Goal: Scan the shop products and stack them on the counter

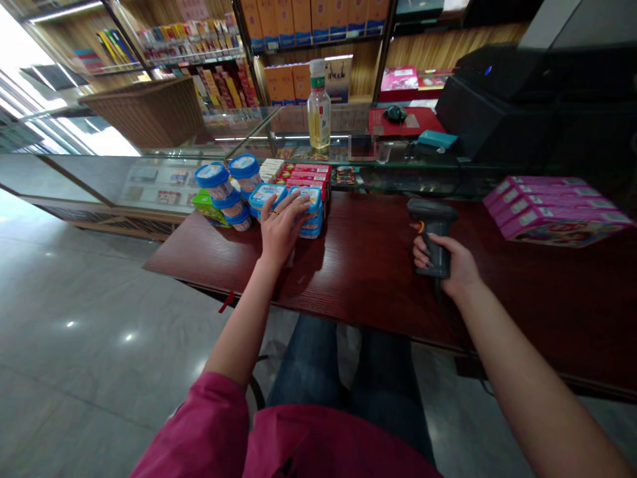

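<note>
My right hand (450,262) is wrapped round the handle of a dark grey barcode scanner (434,212), held over the brown table with its cord hanging down. My left hand (283,229) reaches over stacked blue-lidded plastic boxes (312,229), its fingers stretched out across the top right box. A second blue-lidded box (267,195) lies just left of those fingers. Whether the fingertips grip the box's far side is hidden. Farther left stand stacked round tubs with blue lids (233,206). Behind the boxes are red packs (306,174) and pale packs (272,169).
Several pink-purple boxes (552,211) stand on the table (368,265) at the right. A glass counter at the back bears a drink bottle (319,116), a wicker basket (149,109) and a computer mouse (395,113). A green pack (209,209) sits near the table's left edge.
</note>
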Action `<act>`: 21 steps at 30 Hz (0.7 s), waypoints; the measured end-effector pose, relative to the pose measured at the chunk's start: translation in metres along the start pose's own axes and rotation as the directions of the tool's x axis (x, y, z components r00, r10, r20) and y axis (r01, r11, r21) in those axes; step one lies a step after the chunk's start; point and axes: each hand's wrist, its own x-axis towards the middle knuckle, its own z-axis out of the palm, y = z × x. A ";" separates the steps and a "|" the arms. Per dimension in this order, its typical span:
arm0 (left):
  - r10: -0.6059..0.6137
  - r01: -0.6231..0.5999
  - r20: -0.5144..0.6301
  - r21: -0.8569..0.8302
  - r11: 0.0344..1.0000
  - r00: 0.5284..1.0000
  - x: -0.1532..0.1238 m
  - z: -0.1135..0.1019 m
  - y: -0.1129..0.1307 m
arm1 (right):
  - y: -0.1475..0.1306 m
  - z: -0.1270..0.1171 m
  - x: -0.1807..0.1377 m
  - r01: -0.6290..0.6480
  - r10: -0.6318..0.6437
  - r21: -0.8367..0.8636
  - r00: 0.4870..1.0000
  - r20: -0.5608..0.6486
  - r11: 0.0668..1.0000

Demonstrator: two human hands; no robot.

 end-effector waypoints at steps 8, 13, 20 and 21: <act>0.245 -0.260 0.095 0.471 0.843 0.965 0.006 -0.008 -0.004 | -0.002 -0.005 0.001 0.026 -0.026 -0.003 1.000 -0.010 1.000; 0.544 -0.545 0.269 0.712 0.443 0.795 -0.004 0.012 -0.011 | -0.012 -0.026 -0.007 0.184 -0.184 -0.007 0.981 -0.067 0.983; 0.473 -0.822 0.679 0.394 0.411 0.561 -0.009 0.162 0.002 | -0.037 -0.111 -0.047 0.407 -0.412 -0.091 0.845 -0.341 0.909; 0.446 -0.822 0.706 0.361 0.441 0.550 -0.007 0.190 0.004 | -0.040 -0.126 -0.054 0.427 -0.433 -0.109 0.811 -0.393 0.898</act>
